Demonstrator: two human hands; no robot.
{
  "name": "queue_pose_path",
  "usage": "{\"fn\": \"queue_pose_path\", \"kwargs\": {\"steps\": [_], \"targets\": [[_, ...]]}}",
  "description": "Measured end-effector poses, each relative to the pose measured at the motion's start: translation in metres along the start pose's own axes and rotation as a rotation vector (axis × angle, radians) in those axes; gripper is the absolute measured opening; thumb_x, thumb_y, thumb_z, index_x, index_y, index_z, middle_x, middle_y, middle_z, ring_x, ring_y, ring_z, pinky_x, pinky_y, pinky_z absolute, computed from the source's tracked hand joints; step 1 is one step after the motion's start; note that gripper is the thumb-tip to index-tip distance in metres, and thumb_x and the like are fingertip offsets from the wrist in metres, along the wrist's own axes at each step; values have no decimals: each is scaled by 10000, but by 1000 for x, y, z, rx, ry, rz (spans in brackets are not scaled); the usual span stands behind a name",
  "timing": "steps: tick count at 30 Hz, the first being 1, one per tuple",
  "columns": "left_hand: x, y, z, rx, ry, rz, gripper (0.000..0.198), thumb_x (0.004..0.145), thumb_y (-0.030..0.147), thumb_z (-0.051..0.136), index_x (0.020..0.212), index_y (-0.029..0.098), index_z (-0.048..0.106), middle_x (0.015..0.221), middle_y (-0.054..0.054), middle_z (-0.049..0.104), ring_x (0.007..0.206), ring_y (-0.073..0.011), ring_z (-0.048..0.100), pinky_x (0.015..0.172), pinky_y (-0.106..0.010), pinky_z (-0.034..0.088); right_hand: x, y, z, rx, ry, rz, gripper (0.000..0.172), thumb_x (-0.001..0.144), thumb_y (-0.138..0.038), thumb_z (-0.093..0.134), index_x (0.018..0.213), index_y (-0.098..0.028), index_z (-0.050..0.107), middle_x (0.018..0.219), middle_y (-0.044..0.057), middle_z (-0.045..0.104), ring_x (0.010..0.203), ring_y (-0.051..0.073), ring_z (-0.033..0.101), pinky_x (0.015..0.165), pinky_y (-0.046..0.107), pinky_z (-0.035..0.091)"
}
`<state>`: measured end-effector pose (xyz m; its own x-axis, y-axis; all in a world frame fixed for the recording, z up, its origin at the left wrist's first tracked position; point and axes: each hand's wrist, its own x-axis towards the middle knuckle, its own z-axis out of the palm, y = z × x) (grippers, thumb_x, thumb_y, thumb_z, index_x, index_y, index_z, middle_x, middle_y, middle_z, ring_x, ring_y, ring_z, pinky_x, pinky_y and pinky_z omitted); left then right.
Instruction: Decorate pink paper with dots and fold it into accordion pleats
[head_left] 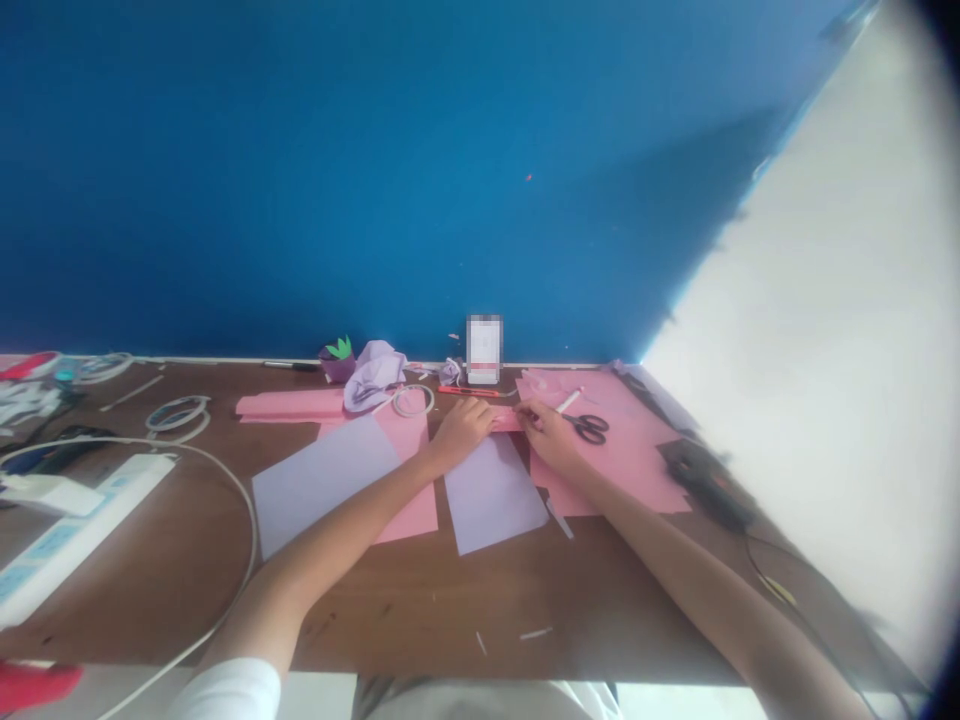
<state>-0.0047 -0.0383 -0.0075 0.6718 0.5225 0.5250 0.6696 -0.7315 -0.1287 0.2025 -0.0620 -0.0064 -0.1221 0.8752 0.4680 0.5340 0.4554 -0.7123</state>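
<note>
Now | left hand [465, 430], right hand [552, 436]: holding pink paper [507, 419] | black-handled scissors [591, 430]: near right

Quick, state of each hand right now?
Left hand: on the small pink paper; grip can't be told.
Right hand: at that paper's other end; grip also unclear.

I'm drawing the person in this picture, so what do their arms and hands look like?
The left hand and right hand are bare, with no gloves. The left arm has a plain white sleeve at the bottom edge, ending above the bare forearm. The right arm is bare as far as it shows; its sleeve is out of view. I see no watch on either wrist.
</note>
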Motion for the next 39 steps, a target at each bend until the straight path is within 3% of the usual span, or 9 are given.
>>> {"fn": "queue_pose_path", "kwargs": {"steps": [3, 7, 14, 20, 23, 30, 35, 39], "targets": [[-1, 0, 0, 3, -3, -14, 307, 987, 274, 316, 922, 154, 592, 850, -74, 575, 862, -214, 491, 776, -352, 370, -2, 2, 2, -31, 33, -21, 200, 868, -255, 441, 973, -218, 608, 974, 57, 669, 915, 211, 599, 831, 357, 444], [-3, -4, 3, -68, 14, -65, 291, 983, 240, 325, 1021, 161, 603, 886, -82, 599, 900, -218, 504, 812, -360, 381, -2, 5, 3, -22, 92, -1, 213, 884, -289, 440, 996, -214, 605, 975, 68, 673, 929, 228, 604, 827, 380, 453], [5, -23, -10, -443, 59, -248, 288, 969, 318, 386, 1045, 179, 626, 995, -63, 672, 938, -199, 559, 862, -345, 429, 8, 6, -4, 72, 95, 35, 207, 885, -324, 459, 971, -215, 613, 965, 65, 672, 874, 216, 605, 769, 355, 457], [15, -23, -38, -836, -78, -365, 326, 930, 385, 431, 1140, 202, 601, 1107, -44, 655, 1003, -185, 605, 889, -288, 447, 17, 15, -10, 141, 44, 7, 154, 860, -287, 490, 927, -203, 600, 888, 37, 642, 811, 182, 578, 730, 319, 438], [19, -24, -46, -881, -123, -421, 351, 926, 383, 412, 1142, 190, 609, 1089, -56, 660, 992, -196, 602, 884, -307, 446, 20, 19, -12, 170, 6, 27, 152, 858, -310, 498, 904, -200, 592, 841, 22, 626, 767, 171, 570, 693, 305, 435], [23, -36, -51, -952, -266, -378, 360, 895, 398, 439, 1102, 171, 627, 1120, -75, 638, 946, -191, 582, 813, -284, 436, 25, 9, -22, 77, -156, 1, 252, 837, -407, 573, 989, -218, 639, 932, 50, 662, 781, 179, 578, 686, 306, 442], [20, -33, -45, -972, -455, -311, 343, 870, 468, 472, 920, 165, 626, 887, -35, 636, 751, -147, 555, 643, -236, 394, 21, -1, -22, 45, -203, -78, 198, 857, -362, 545, 931, -210, 648, 904, 54, 670, 813, 193, 593, 710, 321, 455], [19, -29, -44, -928, -474, -311, 419, 894, 489, 407, 650, 159, 494, 597, 26, 435, 539, -96, 379, 530, -238, 282, 17, -11, -21, 25, -212, -133, 204, 876, -332, 507, 944, -207, 653, 891, 64, 668, 792, 197, 597, 704, 332, 468]]}}
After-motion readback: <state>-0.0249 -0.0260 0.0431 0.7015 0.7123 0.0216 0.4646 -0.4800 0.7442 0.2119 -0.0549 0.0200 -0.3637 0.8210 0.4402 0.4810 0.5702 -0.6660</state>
